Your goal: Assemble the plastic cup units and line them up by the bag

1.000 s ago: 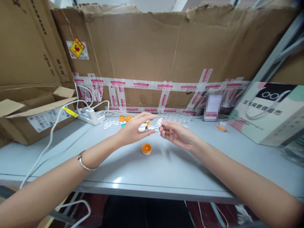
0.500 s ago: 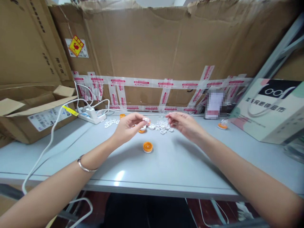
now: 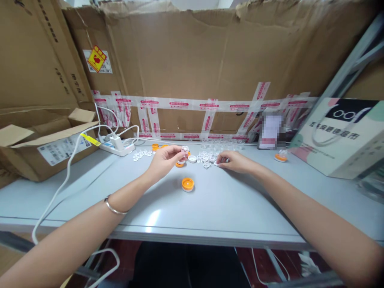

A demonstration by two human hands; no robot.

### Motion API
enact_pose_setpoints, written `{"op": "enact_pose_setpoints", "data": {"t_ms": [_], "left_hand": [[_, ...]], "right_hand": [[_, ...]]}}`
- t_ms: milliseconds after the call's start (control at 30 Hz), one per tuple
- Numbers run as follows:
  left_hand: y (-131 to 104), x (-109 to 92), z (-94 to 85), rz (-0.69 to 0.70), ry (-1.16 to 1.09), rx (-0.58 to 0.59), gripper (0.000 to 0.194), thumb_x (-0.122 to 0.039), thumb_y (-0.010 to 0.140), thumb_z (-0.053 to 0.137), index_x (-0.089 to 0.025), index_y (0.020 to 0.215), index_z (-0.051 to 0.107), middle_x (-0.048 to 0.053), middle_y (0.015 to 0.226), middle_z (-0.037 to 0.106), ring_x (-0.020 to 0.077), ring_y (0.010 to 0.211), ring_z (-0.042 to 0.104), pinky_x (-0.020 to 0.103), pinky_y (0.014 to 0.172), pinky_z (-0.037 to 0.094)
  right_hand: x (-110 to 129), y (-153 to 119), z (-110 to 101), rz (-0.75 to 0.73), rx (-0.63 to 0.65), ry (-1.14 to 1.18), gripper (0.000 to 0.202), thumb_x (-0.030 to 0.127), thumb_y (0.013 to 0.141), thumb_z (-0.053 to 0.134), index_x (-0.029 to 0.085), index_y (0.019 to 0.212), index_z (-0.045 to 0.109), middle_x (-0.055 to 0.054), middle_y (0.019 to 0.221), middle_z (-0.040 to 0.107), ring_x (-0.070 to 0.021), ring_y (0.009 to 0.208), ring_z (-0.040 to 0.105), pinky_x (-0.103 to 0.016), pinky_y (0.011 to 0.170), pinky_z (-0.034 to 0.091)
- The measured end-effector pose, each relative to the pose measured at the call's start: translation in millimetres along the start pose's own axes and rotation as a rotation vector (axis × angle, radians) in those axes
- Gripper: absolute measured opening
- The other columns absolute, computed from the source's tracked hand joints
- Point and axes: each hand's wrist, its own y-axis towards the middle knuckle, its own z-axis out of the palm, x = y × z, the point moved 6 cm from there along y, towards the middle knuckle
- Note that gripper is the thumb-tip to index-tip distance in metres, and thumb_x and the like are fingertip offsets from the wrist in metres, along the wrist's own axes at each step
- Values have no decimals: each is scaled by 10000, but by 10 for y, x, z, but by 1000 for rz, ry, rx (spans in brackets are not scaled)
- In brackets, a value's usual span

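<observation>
Between thumb and fingertips, my left hand (image 3: 166, 161) pinches a small round white plastic part (image 3: 185, 151), raised over the table. My right hand (image 3: 232, 161) is down at the right edge of a pile of small white plastic pieces (image 3: 206, 158), its fingers pinched together at one of them. A white ring-shaped part (image 3: 192, 159) lies between the hands. Nearer to me, an orange round cap-like part with a white base (image 3: 187, 184) stands alone. Another orange and white part (image 3: 180, 164) sits partly hidden behind my left fingers.
Small white discs (image 3: 142, 155) and orange rings (image 3: 155, 147) lie left of the pile. Clear round pieces (image 3: 223, 144) stand behind it. A power strip (image 3: 117, 148), an open carton (image 3: 48, 144), a phone (image 3: 271, 132), a domed orange part (image 3: 281, 156) and a paper bag (image 3: 336, 138) surround the work.
My right hand has come down from above the pile to the small white pieces at its right edge. My left hand keeps hold of its white part, which is now tilted more upright.
</observation>
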Motion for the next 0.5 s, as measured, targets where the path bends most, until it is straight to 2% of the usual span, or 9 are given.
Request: {"op": "enact_pose_setpoints", "data": {"t_ms": [233, 300, 433, 500], "left_hand": [[-6, 10, 41, -12, 1, 48, 213, -324, 706, 672, -126, 776, 639, 29, 729, 662, 133, 683, 626, 267, 667, 525], [-10, 23, 47, -17, 6, 49, 203, -314, 705, 676, -126, 773, 643, 31, 735, 663, 130, 679, 626, 270, 676, 527], [-21, 36, 80, 10, 9, 81, 195, -299, 703, 687, -125, 780, 640, 40, 749, 663, 133, 668, 629, 274, 662, 526], [-34, -14, 97, 98, 82, 92, 176, -288, 715, 682, -131, 785, 647, 43, 750, 664, 135, 672, 627, 271, 655, 519]], "right_hand": [[-35, -4, -87, 44, -3, 59, 124, 300, 719, 576, 191, 760, 617, -30, 792, 680, -177, 777, 622, -286, 698, 456], [11, -9, -72, 40, -17, 165, 154, 322, 734, 569, 178, 786, 588, -39, 789, 680, -171, 753, 632, -289, 680, 472], [362, -59, 36, -93, -42, 524, 212, 339, 709, 626, 160, 793, 551, -58, 850, 667, -164, 809, 635, -319, 766, 494], [580, -113, 92, -155, -57, 613, 212, 333, 704, 645, 164, 784, 544, -54, 856, 656, -161, 816, 634, -339, 799, 494]]}}
